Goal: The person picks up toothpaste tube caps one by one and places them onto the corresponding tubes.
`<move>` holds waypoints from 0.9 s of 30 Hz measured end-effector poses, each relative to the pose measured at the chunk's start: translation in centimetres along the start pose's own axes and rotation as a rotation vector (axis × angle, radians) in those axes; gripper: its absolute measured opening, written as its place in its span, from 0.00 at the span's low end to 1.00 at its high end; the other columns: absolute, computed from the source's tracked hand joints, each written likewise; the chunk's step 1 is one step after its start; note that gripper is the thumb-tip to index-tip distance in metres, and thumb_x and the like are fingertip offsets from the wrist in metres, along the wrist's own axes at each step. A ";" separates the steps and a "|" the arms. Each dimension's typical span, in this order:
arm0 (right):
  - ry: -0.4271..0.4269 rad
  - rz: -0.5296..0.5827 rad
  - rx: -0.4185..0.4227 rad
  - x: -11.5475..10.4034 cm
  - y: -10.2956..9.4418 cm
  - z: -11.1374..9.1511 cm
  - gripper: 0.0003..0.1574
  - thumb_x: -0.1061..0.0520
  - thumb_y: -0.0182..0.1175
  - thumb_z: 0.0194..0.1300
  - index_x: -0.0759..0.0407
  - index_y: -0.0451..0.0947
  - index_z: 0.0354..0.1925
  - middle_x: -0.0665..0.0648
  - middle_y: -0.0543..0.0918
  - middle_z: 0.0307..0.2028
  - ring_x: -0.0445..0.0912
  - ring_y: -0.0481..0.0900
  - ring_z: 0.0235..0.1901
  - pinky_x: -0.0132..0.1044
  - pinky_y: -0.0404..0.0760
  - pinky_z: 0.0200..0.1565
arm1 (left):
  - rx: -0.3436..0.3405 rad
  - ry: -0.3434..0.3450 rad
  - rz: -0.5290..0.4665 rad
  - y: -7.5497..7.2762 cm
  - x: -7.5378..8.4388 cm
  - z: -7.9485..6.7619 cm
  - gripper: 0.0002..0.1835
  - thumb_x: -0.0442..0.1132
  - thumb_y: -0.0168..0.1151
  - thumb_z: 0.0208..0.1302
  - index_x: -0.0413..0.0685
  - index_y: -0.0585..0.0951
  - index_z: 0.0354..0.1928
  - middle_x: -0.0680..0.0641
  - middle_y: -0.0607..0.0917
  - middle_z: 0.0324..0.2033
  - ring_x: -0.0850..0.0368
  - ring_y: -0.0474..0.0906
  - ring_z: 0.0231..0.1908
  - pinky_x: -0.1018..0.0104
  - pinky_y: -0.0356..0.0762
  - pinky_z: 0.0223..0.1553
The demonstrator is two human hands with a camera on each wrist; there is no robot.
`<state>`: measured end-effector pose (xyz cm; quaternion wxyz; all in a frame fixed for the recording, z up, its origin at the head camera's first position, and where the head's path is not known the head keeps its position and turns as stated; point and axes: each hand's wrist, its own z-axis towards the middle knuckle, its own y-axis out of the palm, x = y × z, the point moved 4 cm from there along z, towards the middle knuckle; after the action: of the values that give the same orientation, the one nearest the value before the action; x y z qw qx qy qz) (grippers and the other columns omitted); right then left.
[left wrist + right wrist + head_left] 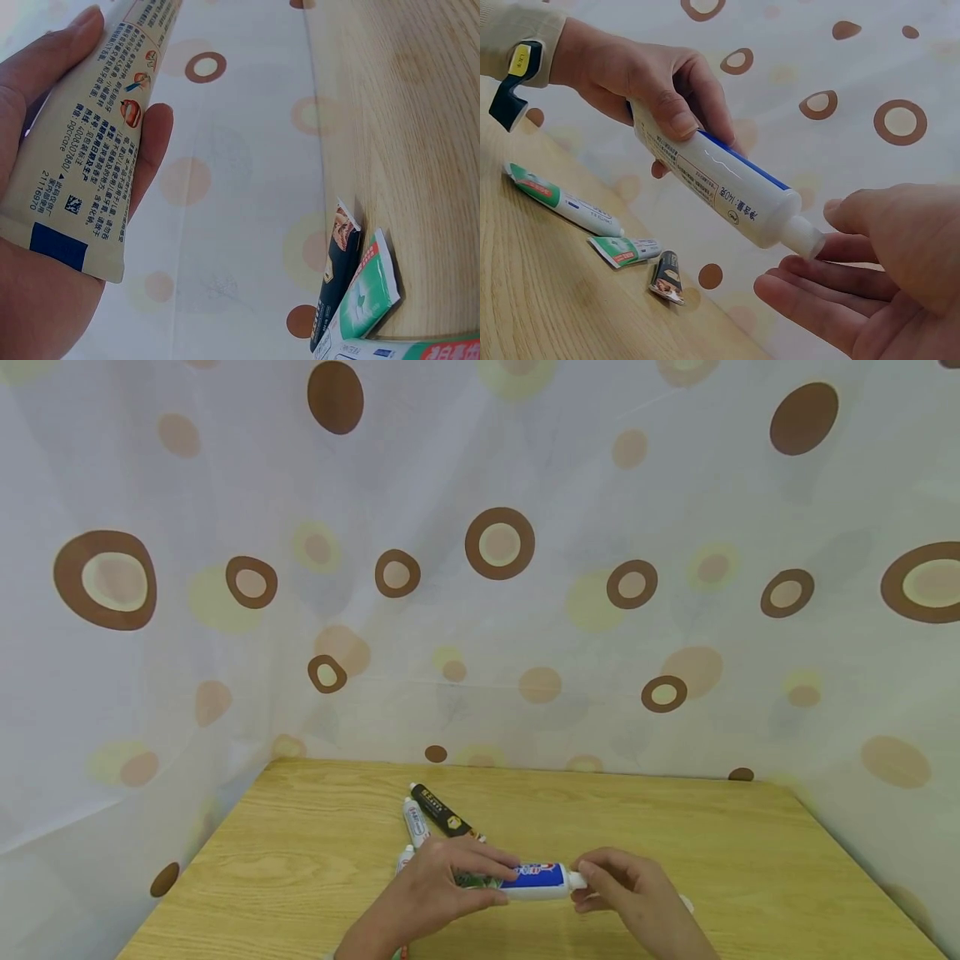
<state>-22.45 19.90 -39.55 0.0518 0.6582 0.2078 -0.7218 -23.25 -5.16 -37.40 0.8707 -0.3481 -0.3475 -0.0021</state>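
Observation:
My left hand (431, 887) grips a white and blue toothpaste tube (537, 880) around its body, thumb on one side and fingers on the other. Printed text covers the back of this tube (90, 150) in the left wrist view. Its white cap (805, 237) points towards my right hand (637, 893). In the right wrist view, the fingers of that hand (885, 277) lie spread at the cap's end. A small gap shows between the thumb and the cap; whether the fingers touch it is hard to tell.
On the wooden table (255, 860) lie a black toothpaste tube (442, 810), a small green and white tube (626, 250) and a longer green and white tube (566, 202), grouped to the left. A dotted curtain (480, 627) hangs behind the table's far edge and at its sides.

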 end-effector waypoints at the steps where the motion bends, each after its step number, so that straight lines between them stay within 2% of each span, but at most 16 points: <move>1: 0.003 -0.007 0.008 0.0 0.0 0.0 0.26 0.52 0.53 0.76 0.75 0.73 0.56 0.66 0.83 0.48 0.47 0.87 0.41 0.40 0.87 0.47 | -0.001 0.000 -0.001 0.0 0.0 0.0 0.13 0.44 0.70 0.61 0.55 0.88 0.47 0.58 0.87 0.50 0.65 0.83 0.50 0.54 0.75 0.64; 5: -0.020 -0.061 0.048 -0.3 -0.1 -0.2 0.23 0.54 0.59 0.72 0.69 0.74 0.57 0.66 0.80 0.54 0.40 0.85 0.46 0.36 0.85 0.49 | -0.004 0.003 -0.002 0.0 0.0 0.0 0.13 0.44 0.70 0.61 0.55 0.88 0.48 0.58 0.87 0.51 0.65 0.83 0.51 0.54 0.75 0.64; 7: -0.074 -0.087 0.048 -0.5 0.0 -0.3 0.22 0.56 0.60 0.71 0.67 0.75 0.57 0.66 0.80 0.54 0.37 0.83 0.49 0.32 0.84 0.50 | -0.007 -0.005 -0.003 0.0 0.0 0.0 0.13 0.44 0.70 0.61 0.55 0.88 0.48 0.58 0.87 0.51 0.64 0.83 0.51 0.53 0.74 0.65; 9: -0.133 -0.100 0.043 -0.8 0.1 -0.4 0.21 0.57 0.60 0.71 0.66 0.74 0.57 0.61 0.80 0.53 0.35 0.81 0.51 0.29 0.82 0.52 | -0.010 -0.012 -0.004 0.1 0.0 0.1 0.13 0.45 0.70 0.61 0.55 0.88 0.47 0.58 0.87 0.51 0.64 0.83 0.51 0.52 0.74 0.65; 12: -0.210 -0.096 0.015 -1.1 0.3 -0.6 0.20 0.59 0.58 0.71 0.67 0.73 0.58 0.57 0.81 0.52 0.35 0.81 0.53 0.27 0.81 0.54 | -0.012 -0.023 -0.006 0.1 0.0 0.1 0.13 0.44 0.70 0.61 0.55 0.88 0.47 0.58 0.88 0.51 0.64 0.83 0.51 0.51 0.73 0.65; 14: -0.214 -0.100 0.010 -1.1 0.3 -0.6 0.20 0.59 0.59 0.71 0.66 0.73 0.57 0.56 0.81 0.52 0.36 0.81 0.53 0.28 0.81 0.54 | -0.012 -0.026 -0.006 0.1 0.0 0.1 0.13 0.44 0.70 0.61 0.55 0.88 0.47 0.58 0.88 0.50 0.64 0.83 0.51 0.51 0.73 0.65; 19: -0.207 -0.128 0.001 -1.1 0.4 -0.6 0.18 0.59 0.59 0.71 0.66 0.74 0.56 0.66 0.79 0.52 0.36 0.81 0.52 0.27 0.81 0.53 | -0.012 -0.042 -0.017 0.0 0.0 0.0 0.13 0.44 0.70 0.61 0.55 0.89 0.47 0.59 0.87 0.50 0.64 0.83 0.51 0.54 0.72 0.66; 23: -0.181 -0.144 0.017 -1.1 0.4 -0.6 0.18 0.58 0.59 0.72 0.67 0.75 0.55 0.66 0.79 0.52 0.36 0.82 0.50 0.28 0.82 0.51 | -0.014 -0.042 -0.025 0.1 0.0 0.0 0.13 0.44 0.70 0.61 0.56 0.88 0.47 0.59 0.87 0.50 0.64 0.83 0.52 0.54 0.71 0.67; 27: -0.110 -0.159 0.057 -0.9 0.2 -0.5 0.17 0.55 0.60 0.71 0.64 0.77 0.53 0.63 0.82 0.50 0.38 0.83 0.47 0.29 0.83 0.47 | -0.011 -0.033 -0.026 0.1 0.0 0.0 0.13 0.44 0.70 0.61 0.55 0.88 0.47 0.58 0.87 0.50 0.63 0.83 0.52 0.54 0.72 0.66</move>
<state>-21.78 19.69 -38.72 -0.0132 0.6003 0.2358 -0.7641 -23.26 -5.12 -37.45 0.8627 -0.3483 -0.3665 -0.0096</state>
